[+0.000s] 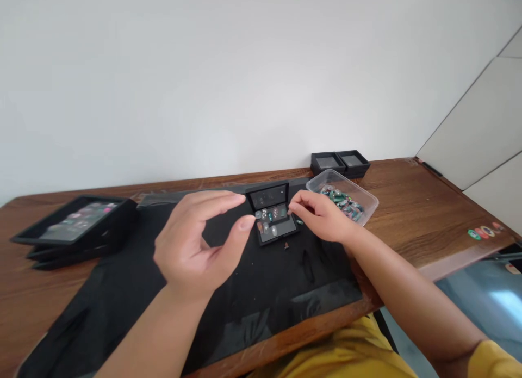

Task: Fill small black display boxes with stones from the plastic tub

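Observation:
A small black display box (pixel 274 219) lies open on a black mat (pixel 228 291), its lid (pixel 268 195) propped up behind it. Several small stones sit inside the box. My left hand (pixel 196 242) hovers just left of the box, thumb and fingers apart, holding nothing I can see. My right hand (pixel 322 217) rests at the box's right edge with fingertips pinched close together by the rim; whether a stone is between them cannot be made out.
A clear plastic tub (pixel 362 196) with several green and pink stones stands right of the box. Two small black boxes (pixel 340 162) sit by the wall. A stack of black trays (pixel 73 225) lies at the left. The wooden table (pixel 424 220) ends at the right.

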Tool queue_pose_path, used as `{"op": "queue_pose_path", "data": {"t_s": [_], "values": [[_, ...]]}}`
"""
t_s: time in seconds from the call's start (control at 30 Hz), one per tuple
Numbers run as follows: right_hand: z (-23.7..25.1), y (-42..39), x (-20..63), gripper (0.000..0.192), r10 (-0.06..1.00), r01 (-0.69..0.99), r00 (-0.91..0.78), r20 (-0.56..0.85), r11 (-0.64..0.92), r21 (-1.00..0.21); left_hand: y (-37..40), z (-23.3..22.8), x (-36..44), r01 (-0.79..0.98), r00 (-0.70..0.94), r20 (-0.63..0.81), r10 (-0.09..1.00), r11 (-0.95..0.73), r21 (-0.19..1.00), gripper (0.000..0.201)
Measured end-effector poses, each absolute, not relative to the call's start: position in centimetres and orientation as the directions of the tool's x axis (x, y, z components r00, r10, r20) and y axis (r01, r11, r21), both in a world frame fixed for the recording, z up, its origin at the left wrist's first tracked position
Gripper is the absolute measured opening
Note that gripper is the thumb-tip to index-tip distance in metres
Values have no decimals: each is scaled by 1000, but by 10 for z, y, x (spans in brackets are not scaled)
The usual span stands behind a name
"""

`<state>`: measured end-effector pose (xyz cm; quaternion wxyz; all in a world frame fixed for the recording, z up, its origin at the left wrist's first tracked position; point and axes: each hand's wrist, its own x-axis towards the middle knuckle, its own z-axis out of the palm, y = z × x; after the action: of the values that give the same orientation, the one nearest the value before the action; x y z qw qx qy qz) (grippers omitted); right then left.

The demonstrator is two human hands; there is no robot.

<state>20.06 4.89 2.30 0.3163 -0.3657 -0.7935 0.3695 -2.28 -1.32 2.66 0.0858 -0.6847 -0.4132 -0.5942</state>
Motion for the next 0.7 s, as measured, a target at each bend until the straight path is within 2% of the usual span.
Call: {"op": "queue_pose_path", "data": {"t_s": [0.07, 0.17, 0.4, 0.47, 0.57, 0.7], "values": [[23, 48, 200, 25, 827, 517, -530, 185, 489, -702, -11, 26, -24, 677, -81, 858, 508, -604, 421, 23], [24, 43, 192, 23, 857, 667, -502, 117, 470, -578, -6, 26, -23, 670, -144, 772, 619, -514, 537, 27], [20, 41, 174, 24, 845, 780, -535, -12, 488, -392, 8, 26, -29, 677, -267, 466, 844, -180, 713, 28], [18, 42, 173, 26, 850, 795, -527, -17, 485, -365, 9, 28, -33, 701, -268, 364, 892, -79, 708, 28], [16, 45, 173, 26, 860, 806, -510, -14, 472, -358, 9, 30, -38, 772, -185, 193, 964, 21, 635, 36], [14, 45, 172, 23, 859, 797, -512, 8, 479, -367, 8, 29, -40, 858, -26, -38, 999, 42, 511, 44]]}}
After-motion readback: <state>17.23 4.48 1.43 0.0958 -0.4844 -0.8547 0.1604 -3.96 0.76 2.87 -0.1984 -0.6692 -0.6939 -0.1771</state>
